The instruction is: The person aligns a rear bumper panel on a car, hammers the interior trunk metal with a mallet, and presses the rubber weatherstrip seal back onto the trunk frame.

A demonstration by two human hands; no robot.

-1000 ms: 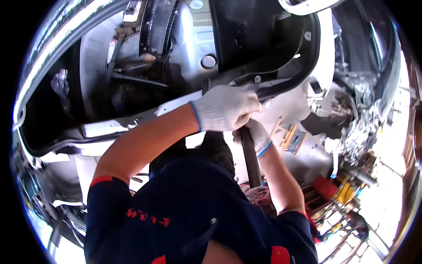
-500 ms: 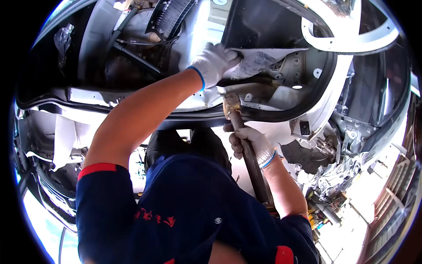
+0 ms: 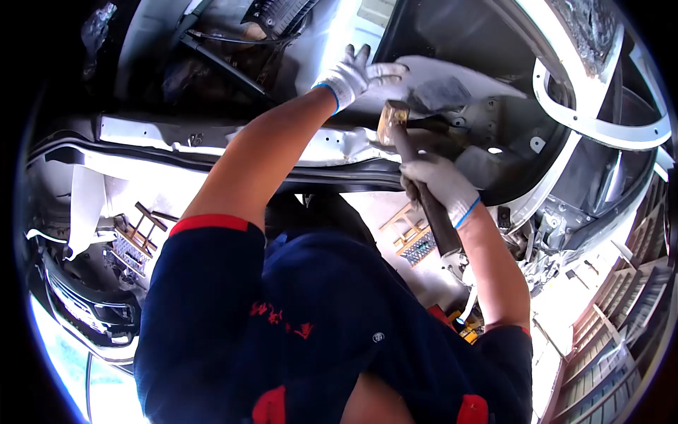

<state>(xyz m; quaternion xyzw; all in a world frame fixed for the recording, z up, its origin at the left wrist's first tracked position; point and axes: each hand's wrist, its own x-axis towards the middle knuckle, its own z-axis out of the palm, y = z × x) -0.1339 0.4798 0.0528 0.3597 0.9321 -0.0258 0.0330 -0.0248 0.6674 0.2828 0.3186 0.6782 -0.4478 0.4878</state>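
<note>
My right hand (image 3: 439,182), in a white knitted glove, is wrapped round the handle of a hammer (image 3: 431,215). The hammer's worn, blocky head points up over the sill of a car body opening (image 3: 296,157). My left hand (image 3: 353,76), gloved too, has its fingers spread, with the fingertips over the near edge of a pale sheet (image 3: 470,76) inside the opening. Whether they touch it I cannot tell. Crumpled clear plastic (image 3: 441,94) lies against that sheet, just beyond the hammer head. Dark shadow hides much of the cavity behind the hammer.
A black rubber seal (image 3: 339,173) runs along the opening's edge. At upper right hangs a white curved frame (image 3: 600,131). A ribbed black part (image 3: 282,15) and a dark rod (image 3: 226,67) sit deeper inside. A detached bumper (image 3: 92,304) stands at left.
The hammer has risen from below the sill to over it in my right hand. My left hand's curled fingers have spread apart. The view has shifted, and the pale sheet shows more.
</note>
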